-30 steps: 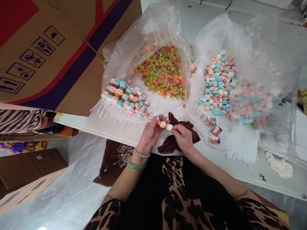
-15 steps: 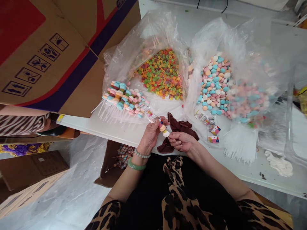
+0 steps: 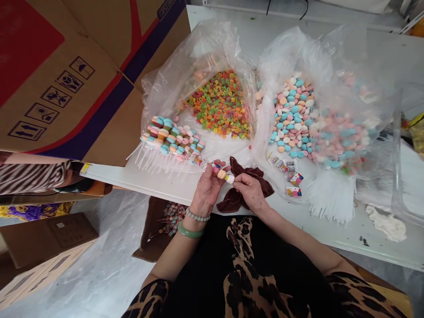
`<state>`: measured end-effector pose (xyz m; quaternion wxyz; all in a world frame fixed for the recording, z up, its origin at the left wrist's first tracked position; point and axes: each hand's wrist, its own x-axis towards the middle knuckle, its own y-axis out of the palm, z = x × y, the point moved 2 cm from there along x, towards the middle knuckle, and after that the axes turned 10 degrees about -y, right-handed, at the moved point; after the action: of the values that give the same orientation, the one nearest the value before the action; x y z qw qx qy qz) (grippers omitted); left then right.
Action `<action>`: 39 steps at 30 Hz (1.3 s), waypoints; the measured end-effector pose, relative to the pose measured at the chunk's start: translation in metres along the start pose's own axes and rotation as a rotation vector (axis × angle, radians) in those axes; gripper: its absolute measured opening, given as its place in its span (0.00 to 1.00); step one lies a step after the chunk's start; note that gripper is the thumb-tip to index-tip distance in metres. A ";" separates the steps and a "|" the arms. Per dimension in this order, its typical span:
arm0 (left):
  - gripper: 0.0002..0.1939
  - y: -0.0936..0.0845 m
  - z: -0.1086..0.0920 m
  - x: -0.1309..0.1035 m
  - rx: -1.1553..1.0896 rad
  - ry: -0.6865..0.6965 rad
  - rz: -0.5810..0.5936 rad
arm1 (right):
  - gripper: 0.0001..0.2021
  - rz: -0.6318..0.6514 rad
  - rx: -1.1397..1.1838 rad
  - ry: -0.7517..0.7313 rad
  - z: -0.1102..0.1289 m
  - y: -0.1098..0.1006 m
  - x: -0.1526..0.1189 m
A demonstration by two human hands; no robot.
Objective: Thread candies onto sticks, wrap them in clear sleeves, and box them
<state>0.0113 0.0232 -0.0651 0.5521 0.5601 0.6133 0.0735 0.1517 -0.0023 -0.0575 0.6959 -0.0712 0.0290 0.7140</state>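
The bags (image 3: 212, 48) are thin clear plastic, crinkled and glossy. Just in front of them lies a dark brown cloth (image 3: 247, 185) — soft, velvety, matt. The sweets (image 3: 293, 115) inside look chalky and dull; the ring sweets (image 3: 220, 104) look grainy. Left of the bags, the cardboard box (image 3: 82, 75) is matt brown paperboard — the white surface (image 3: 159, 181) below is smooth.

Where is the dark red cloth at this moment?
In the head view, the dark red cloth lies at the table's near edge, just under the right hand, below the ring-candy bag.
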 end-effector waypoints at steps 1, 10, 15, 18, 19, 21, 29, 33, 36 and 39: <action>0.16 0.001 0.000 -0.001 0.001 0.006 0.003 | 0.07 -0.001 -0.044 -0.025 0.001 0.000 0.000; 0.18 0.002 0.001 -0.007 0.306 0.184 0.041 | 0.06 0.033 0.121 0.180 -0.008 -0.006 0.006; 0.18 -0.004 -0.002 -0.005 0.307 0.142 0.068 | 0.10 0.133 0.426 0.534 -0.004 -0.011 0.010; 0.19 -0.004 -0.002 -0.004 0.302 0.128 0.040 | 0.12 0.200 0.598 0.620 -0.005 -0.012 0.012; 0.19 -0.004 -0.002 -0.004 0.298 0.128 0.032 | 0.13 0.208 0.635 0.639 -0.005 -0.012 0.012; 0.19 -0.001 0.000 -0.004 0.285 0.136 0.021 | 0.14 0.208 0.686 0.666 -0.007 -0.009 0.011; 0.19 0.007 0.009 -0.008 0.256 0.161 -0.004 | 0.10 -0.003 0.378 0.339 -0.008 0.007 0.003; 0.22 0.002 0.002 -0.004 0.225 0.025 0.074 | 0.08 -0.051 0.115 0.055 -0.006 0.004 0.002; 0.21 -0.006 -0.008 0.000 0.171 0.072 0.039 | 0.08 -0.033 -0.065 -0.044 -0.006 0.000 0.003; 0.15 -0.012 -0.016 0.003 0.133 0.207 -0.024 | 0.08 -0.026 -0.196 -0.096 -0.003 -0.003 0.004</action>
<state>-0.0071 0.0300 -0.0695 0.4482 0.5774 0.6773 0.0832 0.1543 0.0015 -0.0612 0.6953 -0.1051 -0.0750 0.7070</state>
